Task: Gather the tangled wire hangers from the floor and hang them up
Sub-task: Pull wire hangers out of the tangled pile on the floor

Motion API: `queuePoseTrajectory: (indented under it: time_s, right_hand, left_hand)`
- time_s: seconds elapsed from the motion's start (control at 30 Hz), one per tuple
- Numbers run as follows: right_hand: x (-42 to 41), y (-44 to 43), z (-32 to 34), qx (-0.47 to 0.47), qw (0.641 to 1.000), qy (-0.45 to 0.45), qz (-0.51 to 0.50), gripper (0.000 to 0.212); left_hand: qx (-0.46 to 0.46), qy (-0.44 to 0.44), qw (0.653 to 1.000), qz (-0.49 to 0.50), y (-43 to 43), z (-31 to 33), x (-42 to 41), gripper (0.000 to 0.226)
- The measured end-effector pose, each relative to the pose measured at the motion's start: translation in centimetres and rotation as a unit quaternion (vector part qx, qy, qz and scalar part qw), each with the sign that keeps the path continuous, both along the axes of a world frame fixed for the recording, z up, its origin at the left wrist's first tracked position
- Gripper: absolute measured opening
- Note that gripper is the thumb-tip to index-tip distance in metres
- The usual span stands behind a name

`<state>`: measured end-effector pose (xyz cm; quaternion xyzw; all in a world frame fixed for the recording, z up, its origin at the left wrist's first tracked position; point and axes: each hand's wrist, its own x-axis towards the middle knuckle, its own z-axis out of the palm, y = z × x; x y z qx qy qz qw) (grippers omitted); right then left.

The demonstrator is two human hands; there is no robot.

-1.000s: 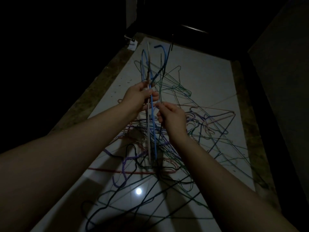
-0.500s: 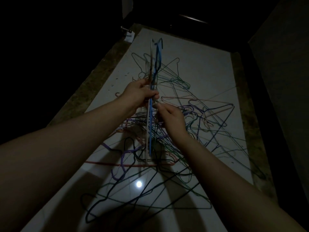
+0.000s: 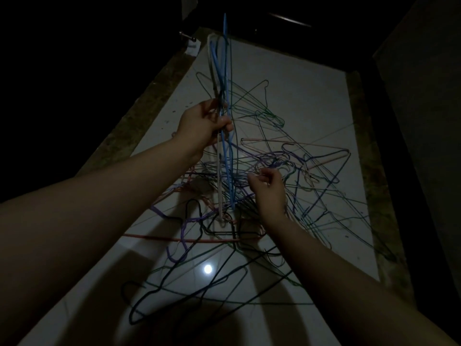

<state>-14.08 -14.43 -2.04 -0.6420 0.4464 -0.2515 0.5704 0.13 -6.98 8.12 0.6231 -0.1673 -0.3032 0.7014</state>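
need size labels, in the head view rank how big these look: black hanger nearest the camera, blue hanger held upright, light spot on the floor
1-2. black hanger and blue hanger: similar in extent. The black one lies nearer the camera and the blue one shows edge-on, so I won't rank them.
3. light spot: clearly smallest.

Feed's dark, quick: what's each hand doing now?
Left hand: gripping a bundle of hangers.
Right hand: fingers curled at the pile; hold cannot be told.

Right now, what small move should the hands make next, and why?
Probably the right hand should tease one free from the hanger pile and lift it to the bunch the left hand grips; it hovers right at that tangle.
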Motion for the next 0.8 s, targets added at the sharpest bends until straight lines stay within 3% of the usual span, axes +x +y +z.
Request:
queuePoseTrajectory:
  time_s: [0.17,0.27,0.33,0.57,0.8]
  right_hand:
    - [0.3,0.8,-1.6,0.1,0.991,-0.028,-0.079,0.014]
    - [0.2,2.0,-2.0,0.055,0.998,0.035,0.015,0.027]
    - [0.5,2.8,-1.8,0.063,0.997,0.028,0.042,0.034]
    - [1.5,2.1,-0.2,0.114,0.991,-0.072,-0.016,0.036]
    - [1.2,1.3,-0.3,0.091,0.994,-0.062,0.01,0.041]
  left_hand:
    - [-0.029,0.018,0.999,0.038,-0.3,0.6,0.4,0.022]
    - [-0.05,0.034,0.997,0.048,-0.4,1.0,0.5,0.022]
    - [-0.058,0.036,0.996,0.057,-0.5,1.3,0.3,0.023]
    - [-0.095,0.029,0.992,0.078,-0.5,2.3,0.9,0.023]
    - [-0.116,0.046,0.99,0.07,-0.4,2.7,1.2,0.025]
